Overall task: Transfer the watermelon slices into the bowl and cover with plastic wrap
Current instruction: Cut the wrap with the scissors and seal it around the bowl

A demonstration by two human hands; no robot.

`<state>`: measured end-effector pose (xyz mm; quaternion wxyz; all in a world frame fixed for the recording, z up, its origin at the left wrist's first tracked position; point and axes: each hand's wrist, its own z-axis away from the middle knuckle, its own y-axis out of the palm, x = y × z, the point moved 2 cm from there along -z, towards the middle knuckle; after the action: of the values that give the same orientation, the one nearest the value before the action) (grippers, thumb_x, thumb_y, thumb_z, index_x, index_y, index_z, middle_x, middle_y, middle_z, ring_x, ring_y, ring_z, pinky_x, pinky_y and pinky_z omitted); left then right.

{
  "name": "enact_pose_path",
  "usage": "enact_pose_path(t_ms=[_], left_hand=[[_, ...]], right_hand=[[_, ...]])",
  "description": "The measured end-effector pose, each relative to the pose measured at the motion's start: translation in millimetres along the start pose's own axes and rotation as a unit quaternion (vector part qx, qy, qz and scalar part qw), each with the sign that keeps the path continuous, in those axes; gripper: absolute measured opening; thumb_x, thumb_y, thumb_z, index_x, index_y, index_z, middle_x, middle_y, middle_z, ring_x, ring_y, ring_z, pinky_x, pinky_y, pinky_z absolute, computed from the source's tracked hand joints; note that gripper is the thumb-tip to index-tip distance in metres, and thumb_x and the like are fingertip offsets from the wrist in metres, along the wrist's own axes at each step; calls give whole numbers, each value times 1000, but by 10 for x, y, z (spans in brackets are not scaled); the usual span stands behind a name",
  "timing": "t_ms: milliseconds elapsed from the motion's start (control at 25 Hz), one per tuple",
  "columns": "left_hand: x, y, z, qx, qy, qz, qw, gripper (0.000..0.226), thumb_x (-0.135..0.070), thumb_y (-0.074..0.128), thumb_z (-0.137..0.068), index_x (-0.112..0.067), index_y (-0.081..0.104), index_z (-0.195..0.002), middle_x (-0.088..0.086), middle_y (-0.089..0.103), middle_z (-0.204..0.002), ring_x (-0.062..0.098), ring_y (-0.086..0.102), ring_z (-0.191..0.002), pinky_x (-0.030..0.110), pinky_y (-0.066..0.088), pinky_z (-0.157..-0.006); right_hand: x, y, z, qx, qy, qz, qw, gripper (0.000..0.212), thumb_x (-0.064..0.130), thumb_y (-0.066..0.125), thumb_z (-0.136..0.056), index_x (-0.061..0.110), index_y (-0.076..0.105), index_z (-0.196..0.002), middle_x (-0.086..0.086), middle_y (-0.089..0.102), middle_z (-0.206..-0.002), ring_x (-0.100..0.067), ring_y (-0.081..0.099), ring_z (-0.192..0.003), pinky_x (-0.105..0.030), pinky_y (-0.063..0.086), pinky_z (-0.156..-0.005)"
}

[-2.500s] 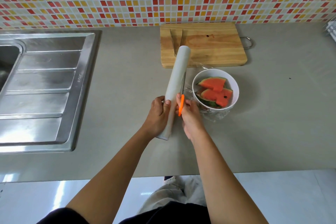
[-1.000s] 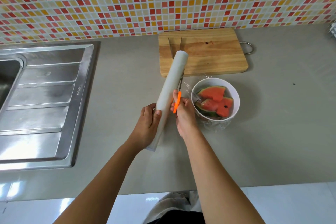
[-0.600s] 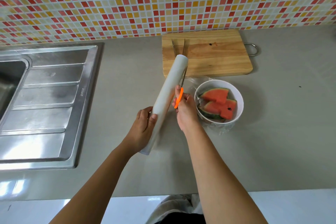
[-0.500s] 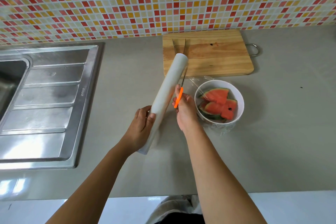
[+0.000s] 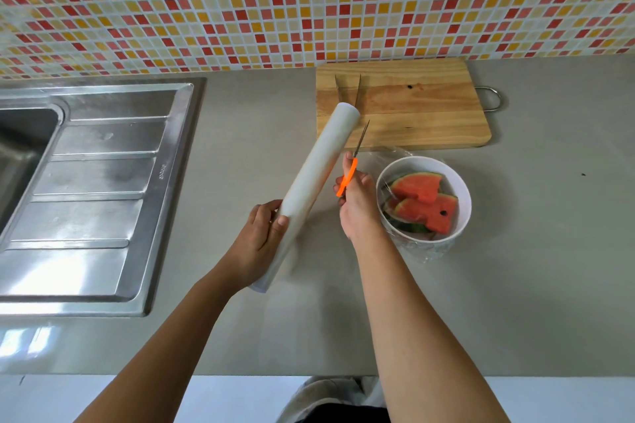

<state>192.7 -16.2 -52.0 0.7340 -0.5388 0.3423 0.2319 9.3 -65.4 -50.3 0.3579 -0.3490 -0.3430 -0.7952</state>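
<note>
Long white roll of plastic wrap (image 5: 318,182) slants near-left to far-right; left hand (image 5: 261,240) curls round its near end. Right hand (image 5: 357,208) grips orange-handled scissors (image 5: 351,168), blades pointing far, parallel to the roll and just right of it. Round white bowl (image 5: 462,189) holding red watermelon slices (image 5: 426,208) sits just right of that hand, film crumpled at its base. The cut likely runs along the roll.

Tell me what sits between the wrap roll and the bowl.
Head view: the right hand, gripping an orange-handled blade, between the plastic wrap roll and white bowl.
</note>
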Motion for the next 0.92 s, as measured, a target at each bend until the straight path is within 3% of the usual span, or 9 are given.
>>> enact_pose_path(t_ms=[200,440,520,600,680,760,840,920], left_hand=[[16,-135,5,2,4,-19,1000,55,-52,28,-91,-20,40,-134,-8,43,-118,-17,42,-97,5,33,-76],[24,-288,54,6,29,-30,999,38,-37,34,-97,-21,43,-131,-5,47,-114,-17,41,-102,-2,30,-80],[25,-343,61,-15,22,-10,1000,36,-32,35,-98,-18,44,-131,-4,48,-115,-12,43,-98,4,32,-81],[41,-384,68,-53,4,12,999,34,-28,35,-100,-16,44,-130,-1,48,-117,4,45,-102,19,35,-82],[81,-393,87,-100,-31,23,994,33,-26,35,-100,-12,44,-128,3,48,-117,17,46,-105,29,35,-83],[140,-355,150,-131,-83,37,987,33,-26,35,-100,-9,45,-127,4,47,-118,23,46,-111,32,37,-87],[177,-279,225,-127,-128,60,982,35,-29,34,-100,-8,45,-127,7,48,-122,26,45,-117,36,39,-92],[197,-192,289,-116,-147,65,980,37,-31,34,-100,-7,45,-127,7,48,-123,27,44,-121,35,38,-96]], right_hand=[[-1,28,-67,-17,1,-21,1000,27,34,54,-90,18,50,-68,13,45,-52,-11,31,-55,-21,25,-56],[12,47,-122,-39,-15,-13,999,34,41,57,-87,19,45,-64,4,32,-53,-7,32,-46,-22,26,-55],[18,49,-122,-48,-24,3,999,43,40,57,-87,19,38,-55,1,31,-52,-9,32,-46,-22,24,-54],[20,77,-77,-59,-37,77,995,43,40,59,-86,14,44,-54,-1,42,-52,-15,42,-51,-25,33,-58],[-61,143,45,-44,-55,217,974,35,42,62,-83,8,56,-78,-6,60,-67,-23,58,-67,-29,42,-66],[-203,217,254,15,-76,352,933,38,41,60,-83,9,53,-102,-5,65,-83,-25,63,-85,-28,43,-70],[-312,260,477,49,-125,456,880,35,36,56,-86,9,52,-108,-5,64,-85,-28,61,-90,-28,40,-69],[-368,264,614,33,-176,542,821,29,31,53,-88,5,53,-102,-14,66,-91,-33,61,-91,-34,40,-71]])
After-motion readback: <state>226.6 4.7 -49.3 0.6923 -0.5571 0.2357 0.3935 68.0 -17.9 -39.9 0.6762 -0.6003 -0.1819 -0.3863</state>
